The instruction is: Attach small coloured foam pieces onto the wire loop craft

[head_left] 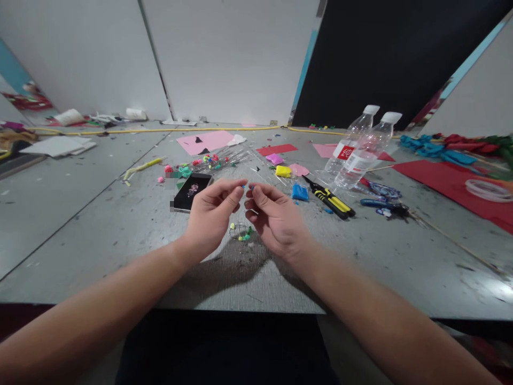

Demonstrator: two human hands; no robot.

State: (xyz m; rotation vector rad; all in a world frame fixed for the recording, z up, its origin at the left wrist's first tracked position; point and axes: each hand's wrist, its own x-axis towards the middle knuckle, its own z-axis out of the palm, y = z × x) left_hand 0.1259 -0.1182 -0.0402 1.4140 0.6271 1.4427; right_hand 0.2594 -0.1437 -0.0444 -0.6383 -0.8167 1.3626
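My left hand [214, 211] and my right hand [278, 216] are raised over the table, fingertips close together. Thumb and forefinger of each pinch a tiny bit of blue modelling clay, mostly hidden by the fingertips. Below and between the hands lies a small wire ring [234, 233] dotted with yellow and green bits. A blue clay packet [300, 192] is just beyond my right hand, with a yellow packet [282, 171] and a purple packet [274, 159] behind it. Partly behind my left hand is a black phone [192, 192].
Black-and-yellow pliers [331, 199] and blue-handled pliers [385, 206] lie to the right. Two clear plastic bottles [360, 155] stand behind them. Beads and coloured bits [212, 160], pink paper [208, 141] and red sheets [452, 184] are spread about. A yellow cord [224, 129] runs along the back.
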